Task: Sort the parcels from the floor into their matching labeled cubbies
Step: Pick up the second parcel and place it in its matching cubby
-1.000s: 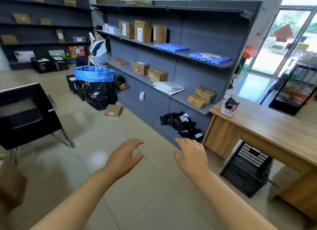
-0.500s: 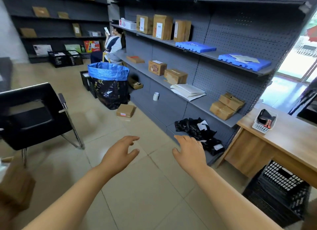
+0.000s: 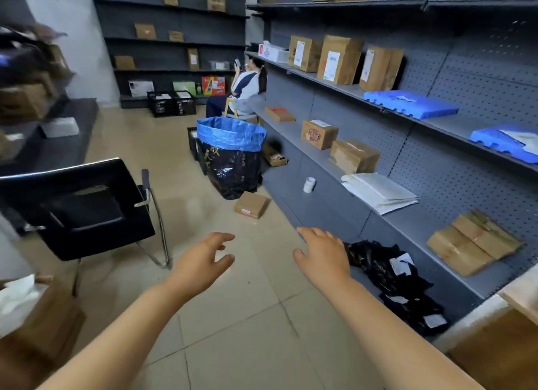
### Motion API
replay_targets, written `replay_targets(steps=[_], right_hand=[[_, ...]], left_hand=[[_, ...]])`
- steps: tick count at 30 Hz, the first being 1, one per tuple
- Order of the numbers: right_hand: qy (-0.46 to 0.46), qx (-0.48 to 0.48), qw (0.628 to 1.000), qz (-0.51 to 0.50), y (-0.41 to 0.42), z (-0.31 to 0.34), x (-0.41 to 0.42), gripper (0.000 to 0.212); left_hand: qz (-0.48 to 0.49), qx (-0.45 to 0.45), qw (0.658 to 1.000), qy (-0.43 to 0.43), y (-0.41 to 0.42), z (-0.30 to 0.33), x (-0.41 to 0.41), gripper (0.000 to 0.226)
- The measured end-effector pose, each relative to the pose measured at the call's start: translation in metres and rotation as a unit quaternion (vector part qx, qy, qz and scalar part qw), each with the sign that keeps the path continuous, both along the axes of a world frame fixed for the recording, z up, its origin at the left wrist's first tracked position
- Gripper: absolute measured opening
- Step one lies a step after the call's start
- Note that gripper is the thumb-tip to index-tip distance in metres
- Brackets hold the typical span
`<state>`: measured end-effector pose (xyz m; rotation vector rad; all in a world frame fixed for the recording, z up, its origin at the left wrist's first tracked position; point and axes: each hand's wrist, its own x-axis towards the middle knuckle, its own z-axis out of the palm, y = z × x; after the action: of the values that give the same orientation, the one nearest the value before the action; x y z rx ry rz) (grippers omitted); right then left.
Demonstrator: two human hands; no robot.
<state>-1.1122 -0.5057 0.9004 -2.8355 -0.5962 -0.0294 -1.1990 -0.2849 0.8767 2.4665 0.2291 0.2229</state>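
Observation:
A small brown cardboard parcel [image 3: 251, 204] with a red label lies on the tiled floor, beside a big black sack with a blue rim [image 3: 231, 153]. My left hand [image 3: 201, 263] and my right hand [image 3: 321, 254] both reach forward over the floor, fingers spread, holding nothing, well short of the parcel. The grey shelf unit [image 3: 326, 206] along the right carries cardboard boxes, blue padded mailers [image 3: 410, 104], white mailers [image 3: 378, 191] and, on its lowest level, a heap of black poly bags [image 3: 390, 273].
A black chair [image 3: 87, 212] stands at the left. A person sits at the far end of the shelf unit [image 3: 247, 89]. Black crates [image 3: 171, 102] sit by the back shelving. A brown box [image 3: 43, 325] is at my near left, a wooden desk corner [image 3: 518, 299] at right.
The view has swung left and moved closer to the shelves; the desk has slid almost out of view on the right. Both hands stay extended and empty, fingers a little more spread.

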Motion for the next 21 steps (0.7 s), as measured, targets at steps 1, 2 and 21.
replay_targets(steps=[1,2,21], right_hand=[[0.000,-0.002,1.000,0.005,0.011,-0.002,0.013,0.042],[0.000,-0.005,1.000,0.009,0.022,-0.003,0.026,0.042],[0.044,-0.006,0.998,-0.045,0.283,-0.022,0.253,0.059]], left_hand=[[0.005,0.003,1.000,0.005,0.011,-0.002,0.010,0.040],[0.009,0.003,1.000,0.008,0.023,-0.005,0.020,0.040],[0.000,0.010,1.000,0.006,0.315,-0.011,0.268,0.039]])
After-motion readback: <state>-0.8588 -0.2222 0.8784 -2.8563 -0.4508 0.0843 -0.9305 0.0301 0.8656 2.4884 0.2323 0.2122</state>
